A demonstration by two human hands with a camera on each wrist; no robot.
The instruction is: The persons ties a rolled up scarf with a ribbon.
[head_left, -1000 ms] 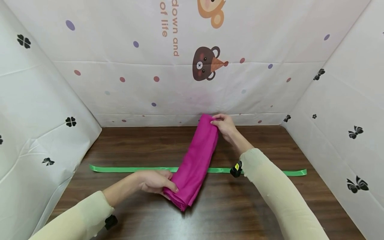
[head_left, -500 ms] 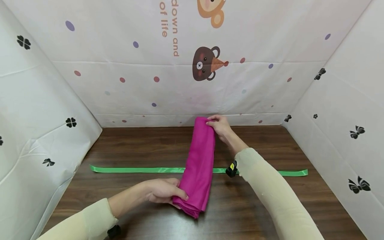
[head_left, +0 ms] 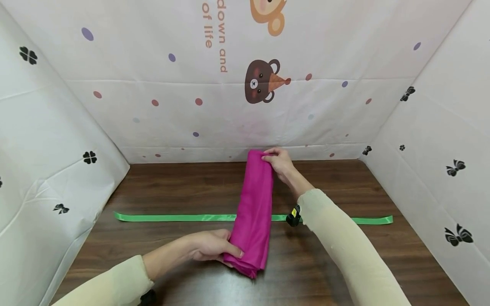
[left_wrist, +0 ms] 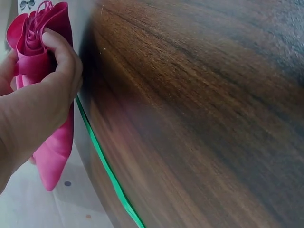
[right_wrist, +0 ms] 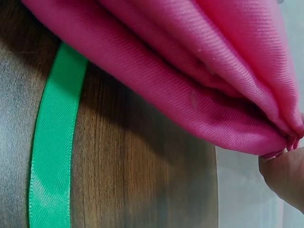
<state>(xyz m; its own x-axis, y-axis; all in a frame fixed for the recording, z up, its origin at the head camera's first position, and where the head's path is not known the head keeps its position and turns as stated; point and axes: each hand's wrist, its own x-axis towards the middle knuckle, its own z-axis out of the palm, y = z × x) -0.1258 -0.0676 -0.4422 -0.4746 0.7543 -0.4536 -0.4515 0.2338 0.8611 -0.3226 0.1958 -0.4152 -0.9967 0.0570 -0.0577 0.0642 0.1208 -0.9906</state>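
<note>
A magenta cloth (head_left: 254, 208), folded into a long bundle, is held between both hands across the middle of a green ribbon (head_left: 172, 218). My left hand (head_left: 212, 245) grips its near end, thumb on top; in the left wrist view the layered end of the cloth (left_wrist: 52, 137) shows rolled folds and loose threads. At the far end, my right hand (head_left: 281, 162) pinches the cloth's corner. The right wrist view shows the cloth (right_wrist: 190, 85) raised above the table, casting a shadow, with the ribbon (right_wrist: 54, 152) lying flat beneath. The ribbon's middle is hidden by the cloth.
The dark wooden table (head_left: 172, 187) is enclosed by white printed sheets at the back (head_left: 164, 123), left (head_left: 49, 140) and right (head_left: 428, 140). The far end of the cloth is close to the back sheet.
The near end of the cloth has swung right and slightly toward me with the left hand. The right hand has shifted a little left, so the bundle stands straighter across the ribbon.
</note>
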